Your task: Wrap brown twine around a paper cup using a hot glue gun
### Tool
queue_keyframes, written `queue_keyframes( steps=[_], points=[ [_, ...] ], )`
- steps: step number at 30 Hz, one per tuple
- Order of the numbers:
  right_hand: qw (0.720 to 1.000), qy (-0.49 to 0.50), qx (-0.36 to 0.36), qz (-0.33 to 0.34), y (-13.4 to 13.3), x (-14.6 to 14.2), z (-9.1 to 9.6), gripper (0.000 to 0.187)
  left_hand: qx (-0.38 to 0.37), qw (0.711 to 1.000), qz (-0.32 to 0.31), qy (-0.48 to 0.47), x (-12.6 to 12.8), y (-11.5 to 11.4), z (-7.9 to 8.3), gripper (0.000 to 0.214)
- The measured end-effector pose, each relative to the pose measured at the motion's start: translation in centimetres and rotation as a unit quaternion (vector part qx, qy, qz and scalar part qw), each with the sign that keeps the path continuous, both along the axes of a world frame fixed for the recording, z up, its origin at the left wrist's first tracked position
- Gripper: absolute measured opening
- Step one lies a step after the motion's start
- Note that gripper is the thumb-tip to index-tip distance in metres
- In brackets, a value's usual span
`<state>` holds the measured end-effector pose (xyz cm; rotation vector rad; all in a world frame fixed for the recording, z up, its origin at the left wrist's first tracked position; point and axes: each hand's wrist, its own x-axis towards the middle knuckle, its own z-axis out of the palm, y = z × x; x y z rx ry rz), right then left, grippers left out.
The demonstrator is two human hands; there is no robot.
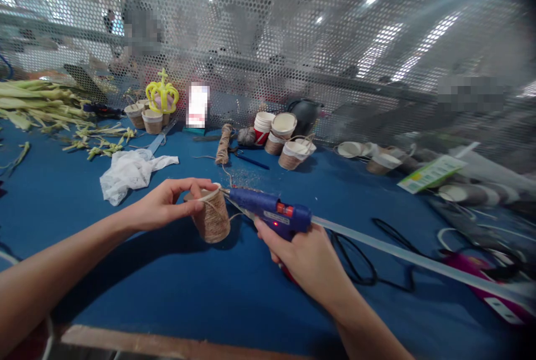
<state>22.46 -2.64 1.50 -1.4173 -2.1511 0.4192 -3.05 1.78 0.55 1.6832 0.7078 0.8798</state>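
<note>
My left hand [167, 204] grips a small paper cup wrapped in jute twine [213, 216], held on its side just above the blue table [176, 287]. My right hand [307, 259] is closed round the handle of a blue hot glue gun [272, 214]. The gun's nozzle touches the cup's rim at the upper right. A long clear glue stick [402, 257] sticks out of the gun's back toward the right. A loose strand of twine runs from the cup toward a twine spool [223, 145] farther back.
Several cups, some twine-wrapped, stand at mid-back [285, 137] and back left [146, 117]. A white plastic bag [128, 173] lies at left, green leaves [42, 106] at far left. A black cord [377, 259] loops at right. A perforated metal screen [293, 42] closes the back.
</note>
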Motion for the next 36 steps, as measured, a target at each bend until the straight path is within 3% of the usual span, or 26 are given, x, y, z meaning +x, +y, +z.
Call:
queue_keyframes(
  steps=[9, 14, 20, 27, 36],
  points=[
    [0.984, 0.102, -0.1, -0.103, -0.3, -1.8, 1.8, 0.029, -0.01, 1.0, -0.009, -0.008, -0.1, -0.1, 0.1, 0.022],
    [0.982, 0.114, -0.101, -0.112, -0.4, -2.0, 2.0, 0.029, -0.007, 1.0, -0.015, 0.001, -0.1, -0.1, 0.2, 0.022],
    [0.993, 0.067, -0.074, -0.067, -0.5, -1.2, 1.4, 0.025, 0.0, 1.0, -0.008, 0.01, -0.1, -0.1, 0.3, 0.023],
    [0.991, 0.071, -0.08, -0.086, -1.2, -1.5, 1.5, 0.029, -0.008, 1.0, 0.003, -0.003, 0.0, 0.0, 0.0, 0.022],
    [0.996, 0.059, -0.055, -0.031, -1.4, -1.5, 0.9, 0.027, -0.002, 1.0, 0.003, -0.003, 0.1, -0.1, 0.1, 0.02]
  ],
)
